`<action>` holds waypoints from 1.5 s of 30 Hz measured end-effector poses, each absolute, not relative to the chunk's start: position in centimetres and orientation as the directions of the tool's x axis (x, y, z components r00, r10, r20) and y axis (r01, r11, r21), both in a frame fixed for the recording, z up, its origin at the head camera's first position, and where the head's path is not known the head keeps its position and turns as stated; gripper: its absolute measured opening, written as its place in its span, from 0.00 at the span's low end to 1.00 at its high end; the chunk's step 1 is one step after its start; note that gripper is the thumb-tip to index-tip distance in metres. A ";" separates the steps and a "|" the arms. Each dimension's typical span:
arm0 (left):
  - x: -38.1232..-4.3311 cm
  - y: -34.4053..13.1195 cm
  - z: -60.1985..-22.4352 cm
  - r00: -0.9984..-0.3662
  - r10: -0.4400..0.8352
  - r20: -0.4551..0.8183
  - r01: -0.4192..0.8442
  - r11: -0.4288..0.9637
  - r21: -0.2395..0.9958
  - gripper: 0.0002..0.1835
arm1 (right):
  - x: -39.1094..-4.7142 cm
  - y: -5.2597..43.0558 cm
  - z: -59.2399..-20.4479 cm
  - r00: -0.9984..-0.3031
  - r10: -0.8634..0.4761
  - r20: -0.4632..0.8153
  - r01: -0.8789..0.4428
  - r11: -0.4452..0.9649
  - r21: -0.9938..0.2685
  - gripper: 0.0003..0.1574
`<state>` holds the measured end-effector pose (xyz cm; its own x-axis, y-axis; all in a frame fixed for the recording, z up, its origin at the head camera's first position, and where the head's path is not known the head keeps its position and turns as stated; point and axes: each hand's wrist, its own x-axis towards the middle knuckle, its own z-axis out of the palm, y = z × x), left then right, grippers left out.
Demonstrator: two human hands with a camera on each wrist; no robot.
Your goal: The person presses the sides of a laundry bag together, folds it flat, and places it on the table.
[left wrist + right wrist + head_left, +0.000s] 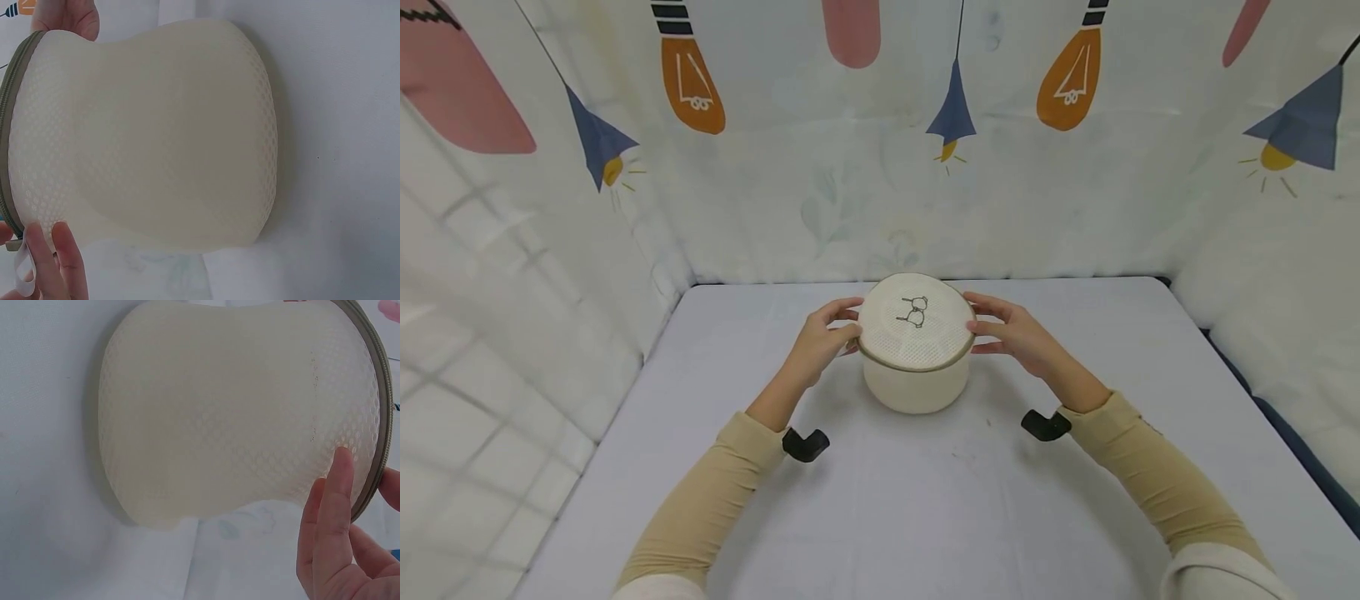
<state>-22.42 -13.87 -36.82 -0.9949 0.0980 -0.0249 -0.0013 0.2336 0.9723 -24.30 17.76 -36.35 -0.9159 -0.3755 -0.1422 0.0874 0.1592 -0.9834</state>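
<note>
A cream mesh laundry bag [916, 390], round and upright, stands at the far middle of the white table, with two small bra outlines on its lid [887, 333]. An olive zipper [14, 112] runs round the lid's edge. My left hand [816, 346] pinches the rim on the left, thumb by the zipper and fingers along the mesh side. Beside those fingers a white ribbon loop [25, 275] hangs from the zipper end. On the opposite side my right hand [340, 550] grips the rim between thumb and fingers. The bag's sides bow inward below the rim.
The white table [917, 517] reaches back to a cloth curtain [760, 200] printed with lamps and bulbs. More cloth hangs along the left and right sides. Black wrist mounts [806, 445] show below both forearms.
</note>
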 end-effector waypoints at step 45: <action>-22.5 -13.4 -39.7 -0.991 0.114 -0.068 -0.041 0.230 0.972 0.28 | -25.2 17.7 -39.3 -0.910 -0.358 -0.210 0.140 0.212 -0.967 0.42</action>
<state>-22.48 -13.39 -39.68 -0.9911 0.1142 -0.0683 -0.0406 0.2296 0.9724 -25.20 17.72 -39.29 -0.9100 -0.3576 -0.2099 0.1400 0.2115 -0.9673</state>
